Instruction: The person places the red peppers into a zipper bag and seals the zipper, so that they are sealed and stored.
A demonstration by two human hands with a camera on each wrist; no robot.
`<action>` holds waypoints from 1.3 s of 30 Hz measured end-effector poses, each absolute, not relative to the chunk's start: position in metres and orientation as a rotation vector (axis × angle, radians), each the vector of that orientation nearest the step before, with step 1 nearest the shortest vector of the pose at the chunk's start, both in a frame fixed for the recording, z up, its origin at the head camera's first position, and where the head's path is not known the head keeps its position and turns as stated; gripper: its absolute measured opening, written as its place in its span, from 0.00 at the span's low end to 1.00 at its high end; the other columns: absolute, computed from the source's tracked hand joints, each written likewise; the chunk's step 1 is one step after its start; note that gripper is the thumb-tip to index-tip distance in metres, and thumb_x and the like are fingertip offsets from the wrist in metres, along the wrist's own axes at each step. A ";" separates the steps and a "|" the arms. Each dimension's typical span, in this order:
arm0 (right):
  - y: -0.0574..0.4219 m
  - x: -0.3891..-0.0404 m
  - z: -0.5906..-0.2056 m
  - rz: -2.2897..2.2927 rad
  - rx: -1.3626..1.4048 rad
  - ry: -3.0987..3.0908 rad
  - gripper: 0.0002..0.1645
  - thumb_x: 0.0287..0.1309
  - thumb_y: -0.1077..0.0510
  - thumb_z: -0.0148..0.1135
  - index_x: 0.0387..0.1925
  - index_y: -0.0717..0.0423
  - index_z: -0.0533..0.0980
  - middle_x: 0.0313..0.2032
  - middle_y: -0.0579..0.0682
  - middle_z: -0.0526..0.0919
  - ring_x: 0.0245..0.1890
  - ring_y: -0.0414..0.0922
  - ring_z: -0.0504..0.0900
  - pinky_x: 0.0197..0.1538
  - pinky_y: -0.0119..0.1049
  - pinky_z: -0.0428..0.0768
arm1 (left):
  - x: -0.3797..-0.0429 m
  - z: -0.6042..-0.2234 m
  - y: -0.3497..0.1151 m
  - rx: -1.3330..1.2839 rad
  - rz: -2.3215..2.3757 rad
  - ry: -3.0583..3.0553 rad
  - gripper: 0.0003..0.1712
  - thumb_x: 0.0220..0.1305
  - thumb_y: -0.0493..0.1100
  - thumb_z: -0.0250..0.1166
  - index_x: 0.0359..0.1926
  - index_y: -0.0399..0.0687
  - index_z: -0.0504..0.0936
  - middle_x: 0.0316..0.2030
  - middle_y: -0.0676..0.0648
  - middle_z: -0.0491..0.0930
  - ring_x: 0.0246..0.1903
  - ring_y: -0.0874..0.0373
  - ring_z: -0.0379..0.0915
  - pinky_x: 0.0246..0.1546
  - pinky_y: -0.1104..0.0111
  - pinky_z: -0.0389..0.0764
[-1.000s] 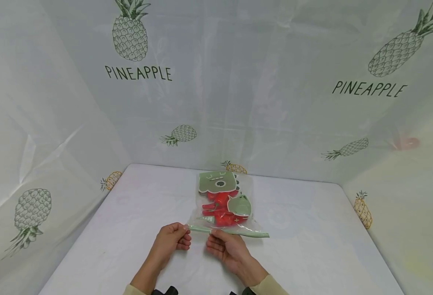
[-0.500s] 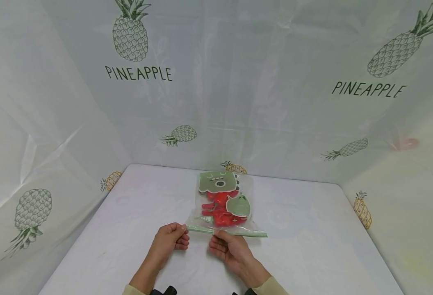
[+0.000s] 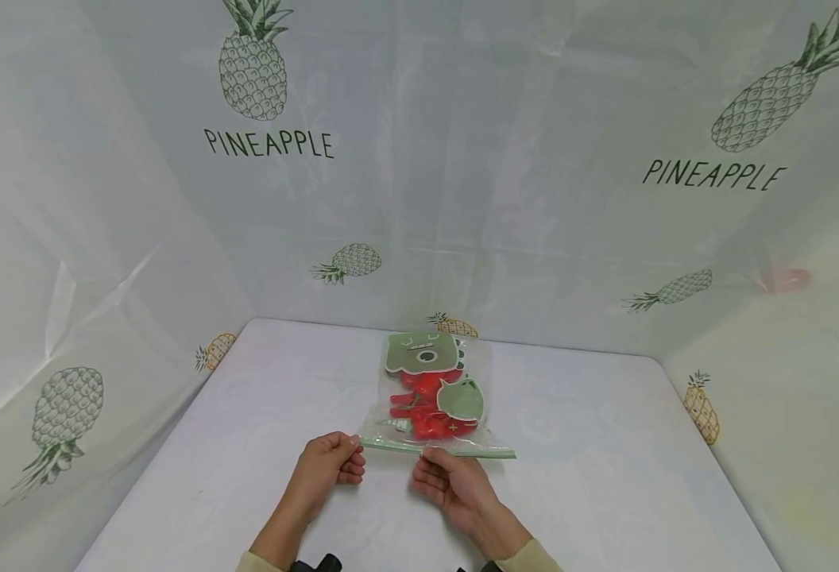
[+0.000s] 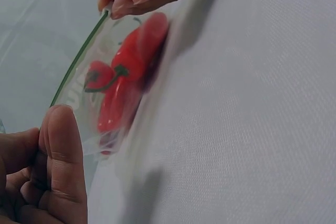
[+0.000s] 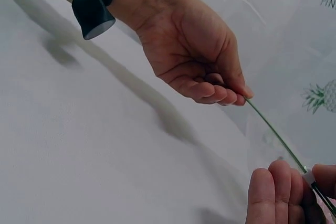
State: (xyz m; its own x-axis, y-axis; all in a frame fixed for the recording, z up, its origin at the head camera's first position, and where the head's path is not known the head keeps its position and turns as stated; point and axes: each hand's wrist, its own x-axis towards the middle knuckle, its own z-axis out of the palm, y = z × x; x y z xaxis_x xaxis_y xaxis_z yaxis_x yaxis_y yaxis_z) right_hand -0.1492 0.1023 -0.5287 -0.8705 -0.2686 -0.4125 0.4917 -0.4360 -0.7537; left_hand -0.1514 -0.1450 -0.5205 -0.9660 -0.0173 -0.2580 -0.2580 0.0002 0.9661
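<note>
A clear zip bag (image 3: 492, 429) with a green closure strip (image 3: 487, 455) lies on the table, printed with a green cartoon creature (image 3: 422, 353). Inside it are several red peppers (image 4: 128, 59) with green stems. My left hand (image 3: 322, 469) pinches the strip's left end between thumb and finger. Around the middle of the strip, my right hand (image 3: 458, 491) pinches a small white slider (image 5: 308, 177), best seen in the right wrist view. The strip is stretched between both hands, raised off the table in the wrist views.
The white-covered table (image 3: 605, 445) spreads around the bag. A pale sheet (image 3: 498, 159) printed with pineapples hangs behind it and at both sides. Black wrist mounts (image 3: 328, 563) sit near the sleeves.
My right hand has moved slightly right along the strip with the slider. My left hand and the bag's strip have shifted slightly left.
</note>
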 end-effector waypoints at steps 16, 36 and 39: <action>0.125 -0.148 -0.529 -2.319 0.349 1.357 0.09 0.71 0.56 0.67 0.40 0.58 0.86 0.36 0.51 0.91 0.36 0.43 0.91 0.51 0.43 0.91 | -0.151 -0.519 -0.147 -0.296 2.085 2.096 0.17 0.80 0.40 0.61 0.43 0.24 0.79 0.28 0.45 0.83 0.26 0.58 0.82 0.29 0.69 0.90; 0.152 -0.145 -0.531 -2.310 0.395 1.377 0.10 0.72 0.55 0.67 0.40 0.59 0.86 0.35 0.51 0.91 0.37 0.43 0.91 0.52 0.42 0.91 | -0.153 -0.522 -0.148 -0.330 2.081 2.112 0.17 0.79 0.41 0.61 0.42 0.26 0.80 0.28 0.44 0.83 0.26 0.56 0.82 0.28 0.68 0.89; 0.155 -0.145 -0.532 -2.316 0.389 1.372 0.09 0.71 0.56 0.67 0.39 0.58 0.86 0.35 0.51 0.91 0.36 0.42 0.91 0.51 0.42 0.91 | -0.153 -0.522 -0.148 -0.324 2.078 2.104 0.17 0.80 0.41 0.61 0.42 0.26 0.80 0.28 0.45 0.83 0.25 0.57 0.82 0.28 0.68 0.89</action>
State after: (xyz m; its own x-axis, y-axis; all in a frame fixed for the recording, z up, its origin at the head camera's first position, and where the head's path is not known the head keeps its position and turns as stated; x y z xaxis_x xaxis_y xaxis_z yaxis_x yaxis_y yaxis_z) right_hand -0.1452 0.1554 -0.5316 -0.8732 -0.2105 -0.4396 0.4867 -0.4260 -0.7627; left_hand -0.1533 -0.1476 -0.5218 -0.9626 -0.0367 -0.2686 -0.2690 0.0074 0.9631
